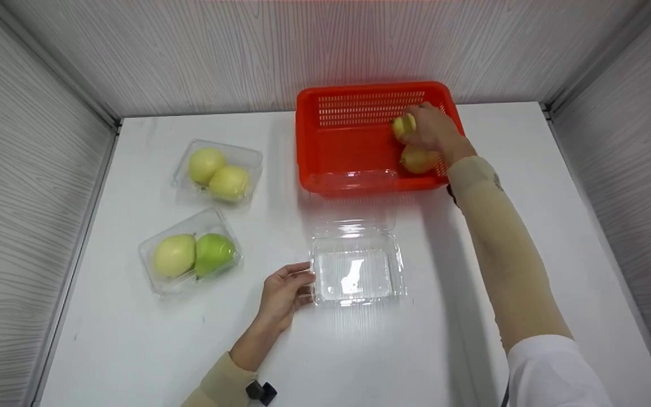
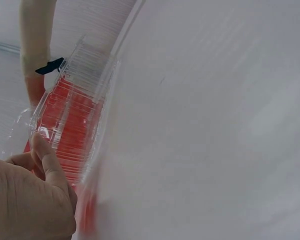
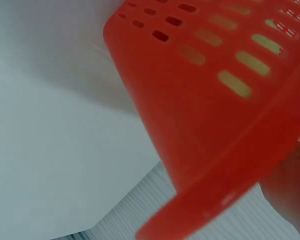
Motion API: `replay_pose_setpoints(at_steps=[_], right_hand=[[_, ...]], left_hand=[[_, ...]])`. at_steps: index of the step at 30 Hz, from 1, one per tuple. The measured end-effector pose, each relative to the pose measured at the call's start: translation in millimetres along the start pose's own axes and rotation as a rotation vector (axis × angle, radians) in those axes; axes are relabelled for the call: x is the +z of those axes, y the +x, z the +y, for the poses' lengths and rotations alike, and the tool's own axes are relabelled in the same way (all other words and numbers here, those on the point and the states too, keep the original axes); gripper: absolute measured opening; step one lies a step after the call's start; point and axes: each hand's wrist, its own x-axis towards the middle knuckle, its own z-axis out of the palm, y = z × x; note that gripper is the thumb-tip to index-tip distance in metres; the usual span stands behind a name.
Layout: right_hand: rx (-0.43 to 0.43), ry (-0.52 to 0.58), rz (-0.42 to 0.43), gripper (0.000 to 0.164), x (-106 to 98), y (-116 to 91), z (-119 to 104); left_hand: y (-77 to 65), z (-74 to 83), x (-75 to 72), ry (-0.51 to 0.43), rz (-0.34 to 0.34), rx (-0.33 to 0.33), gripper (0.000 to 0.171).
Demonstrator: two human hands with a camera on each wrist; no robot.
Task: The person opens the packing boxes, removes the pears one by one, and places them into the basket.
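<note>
On the desk (image 1: pixel 331 350), the left hand (image 1: pixel 283 291) pinches the side edge of one open clear box (image 1: pixel 354 274), nearer to the person than the red basket (image 1: pixel 348 150). Inside this basket, the right hand (image 1: pixel 430 127) grips a yellow fruit (image 1: pixel 403 125); a second fruit (image 1: pixel 419 160) lies just beside. The left wrist view shows closely the thumb (image 2: pixel 50 162) against the box; only the right wrist view shows yellow through the basket's outer slots (image 3: pixel 235 83).

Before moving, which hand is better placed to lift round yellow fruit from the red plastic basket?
Probably your right hand: it grips a fruit inside the basket; your left hand pinches a clear plastic container.
</note>
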Motion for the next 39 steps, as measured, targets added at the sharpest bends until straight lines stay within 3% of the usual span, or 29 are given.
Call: replay_pose_setpoints(at_steps=[5, 19, 39], right_hand=[[-0.051, 0.019, 0.047, 0.075, -7.6, -7.1, 0.2], [-0.133, 0.283, 0.197, 0.072, -17.1, -46.3, -3.9], [-0.177, 0.479, 0.415, 0.050, 8.5, -116.2, -12.1]], left_hand=[[0.2, 1.1, -0.4, 0.020, -0.003, 0.003, 0.037], [-0.2, 2.3, 1.1, 0.017, 0.005, -0.006, 0.036], [0.2, 2.4, -1.5, 0.005, -0.019, 0.015, 0.035]])
